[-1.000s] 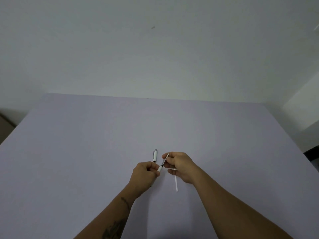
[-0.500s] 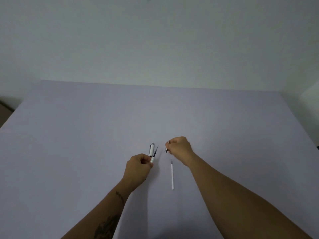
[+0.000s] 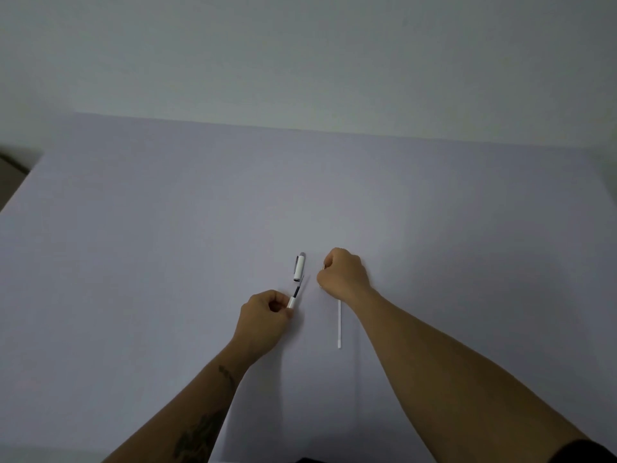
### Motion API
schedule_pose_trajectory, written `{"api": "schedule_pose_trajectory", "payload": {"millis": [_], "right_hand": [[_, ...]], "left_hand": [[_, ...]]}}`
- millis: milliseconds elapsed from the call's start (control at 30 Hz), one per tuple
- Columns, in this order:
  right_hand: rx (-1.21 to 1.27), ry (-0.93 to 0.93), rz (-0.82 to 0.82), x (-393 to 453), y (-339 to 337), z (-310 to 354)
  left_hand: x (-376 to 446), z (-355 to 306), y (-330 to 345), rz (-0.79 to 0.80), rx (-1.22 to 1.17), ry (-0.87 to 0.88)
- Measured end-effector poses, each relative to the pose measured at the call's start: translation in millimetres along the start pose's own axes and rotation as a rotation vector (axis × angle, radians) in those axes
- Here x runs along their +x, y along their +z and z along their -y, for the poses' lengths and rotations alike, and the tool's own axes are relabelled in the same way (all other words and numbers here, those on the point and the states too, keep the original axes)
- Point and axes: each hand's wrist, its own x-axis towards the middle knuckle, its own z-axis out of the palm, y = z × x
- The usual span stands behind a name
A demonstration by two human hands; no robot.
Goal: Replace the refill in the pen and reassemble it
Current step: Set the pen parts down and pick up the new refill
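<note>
My left hand [image 3: 263, 315] grips the white pen barrel [image 3: 291, 301]; a dark refill [image 3: 296, 290] sticks out of the barrel's far end. Just beyond it the white pen cap [image 3: 299, 267] with a clip lies on the table. My right hand [image 3: 342, 274] is closed to the right of the cap, and only a glint of the small pen tip piece [image 3: 323, 267] shows at its fingertips. A thin white spare refill [image 3: 339, 324] lies on the table, its far end hidden under my right hand.
The pale lilac table [image 3: 167, 262] reaches back to a white wall [image 3: 300, 61]. Its left edge [image 3: 20, 192] drops off to a dark floor.
My right hand pulled the tip piece off the barrel and moved right, baring the dark refill. It now sits over the spare refill's far end. The view has tilted.
</note>
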Motion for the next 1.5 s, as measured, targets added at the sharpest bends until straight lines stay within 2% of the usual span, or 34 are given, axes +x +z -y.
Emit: {"api": "schedule_pose_trajectory", "payload": {"millis": [300,567,633,700,933,1033,1233,1333,1500], "right_hand": [[0.030,-0.068,-0.029,-15,-8,-7],[0.541,0.111,0.145,-51,-11,-3],[0.604,0.119,0.159,-61,-10,-3],[0.614,0.112,0.125,-66,-8,-2],[0.680,0.060,-0.143,-58,-38,-5],[0.549,0.055,-0.180,-51,-47,-14],[-0.010,0.090,-0.170,-53,-30,-43],[-0.108,0.092,-0.180,-55,-16,-50],[-0.132,0.057,-0.212,-48,-6,-50]], "left_hand": [[-7,4,1,0.011,-0.058,-0.007],[-15,-17,5,0.027,-0.090,0.115],[-18,-21,6,0.031,-0.086,0.145],[-20,-25,6,0.041,-0.072,0.177],[-23,-29,3,0.092,-0.020,0.194],[-20,-26,0,0.094,-0.012,0.166],[-14,-22,3,0.118,-0.019,0.125],[-11,-18,6,0.138,0.003,0.122],[-8,-12,10,0.146,0.029,0.113]]}}
